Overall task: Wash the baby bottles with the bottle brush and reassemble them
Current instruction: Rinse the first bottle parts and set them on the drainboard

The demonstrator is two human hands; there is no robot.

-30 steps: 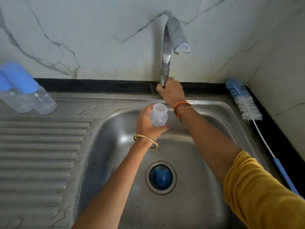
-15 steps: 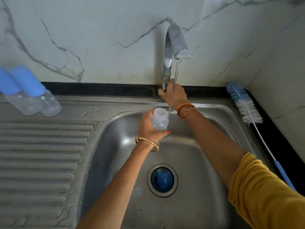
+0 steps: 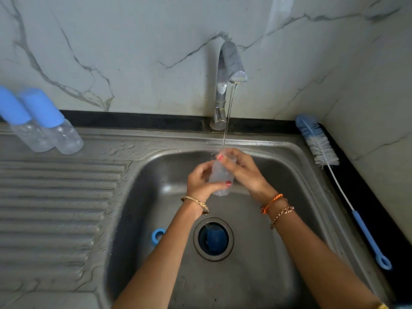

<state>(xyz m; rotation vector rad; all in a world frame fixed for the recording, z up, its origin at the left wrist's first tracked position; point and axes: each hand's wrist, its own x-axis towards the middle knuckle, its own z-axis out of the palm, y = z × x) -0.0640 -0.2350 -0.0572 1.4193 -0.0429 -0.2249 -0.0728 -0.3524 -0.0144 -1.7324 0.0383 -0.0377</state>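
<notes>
Under the tap's stream, both hands — left point(image 3: 201, 182), right point(image 3: 242, 169) — grip the clear bottle point(image 3: 220, 177); open sink point(image 3: 296, 152) all around.

Left hand point(image 3: 201, 182) and right hand point(image 3: 242, 169) (fingers apparently curled) meet.

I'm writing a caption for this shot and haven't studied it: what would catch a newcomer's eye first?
Both hands, the left hand and right hand, grip a clear plastic baby bottle under the thin stream from the steel tap, over the middle of the stainless steel sink. Two capped clear bottles with blue caps lie at the far left on the drainboard, and a blue-handled white bottle brush lies along the right edge.
</notes>
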